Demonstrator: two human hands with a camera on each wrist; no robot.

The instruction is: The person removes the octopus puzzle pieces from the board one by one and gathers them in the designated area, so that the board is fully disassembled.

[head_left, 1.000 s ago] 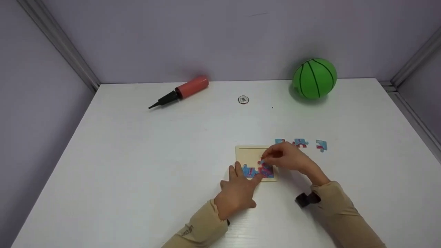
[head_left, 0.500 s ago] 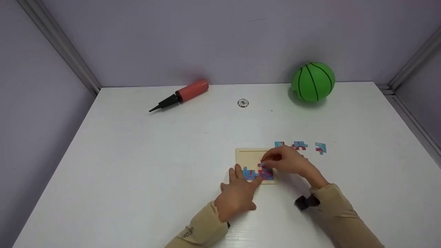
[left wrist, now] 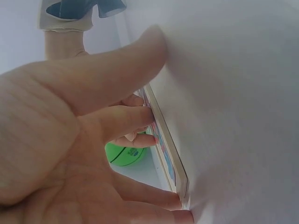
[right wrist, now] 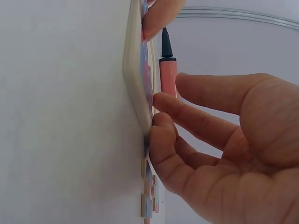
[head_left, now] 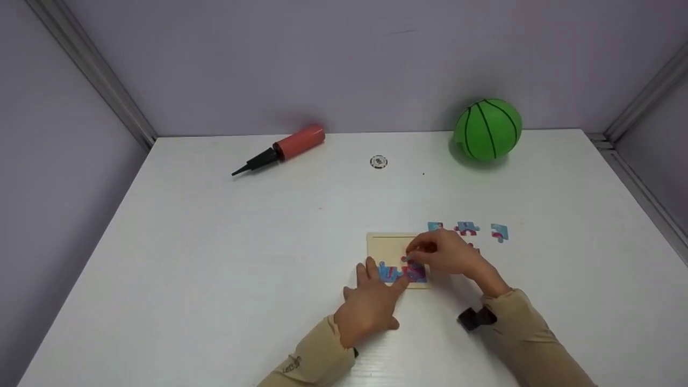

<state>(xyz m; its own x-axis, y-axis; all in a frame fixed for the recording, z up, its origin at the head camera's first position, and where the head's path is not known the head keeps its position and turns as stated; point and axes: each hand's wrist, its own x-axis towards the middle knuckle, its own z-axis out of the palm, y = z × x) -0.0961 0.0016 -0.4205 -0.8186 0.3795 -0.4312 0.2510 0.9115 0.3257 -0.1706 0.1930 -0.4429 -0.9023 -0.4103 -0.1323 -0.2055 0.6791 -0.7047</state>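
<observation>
A square wooden puzzle tray (head_left: 387,246) lies on the white table, with blue and pink jigsaw pieces (head_left: 388,274) along its near side. My left hand (head_left: 368,309) spreads its fingers over the near left corner; the index finger touches the laid pieces, two other fingers are at the left edge, and the thumb stands free of the tray. With curled fingers, my right hand (head_left: 443,251) holds a puzzle piece (head_left: 405,259) low at the tray's right side, mostly covered by the fingers. In the right wrist view, fingertips (right wrist: 159,100) of this hand meet the puzzle's surface.
Several loose puzzle pieces (head_left: 467,228) lie beyond and beside the right hand, one partly hidden by it. Farther back are a red and black hand pump (head_left: 293,145), a round chip (head_left: 379,162) and a green ball (head_left: 488,129). Walls enclose the table's back and sides.
The whole head view has shifted slightly, so everything sits a little lower in it. The right fingertips have edged down slightly on the piece; the left hand stays in place on the tray.
</observation>
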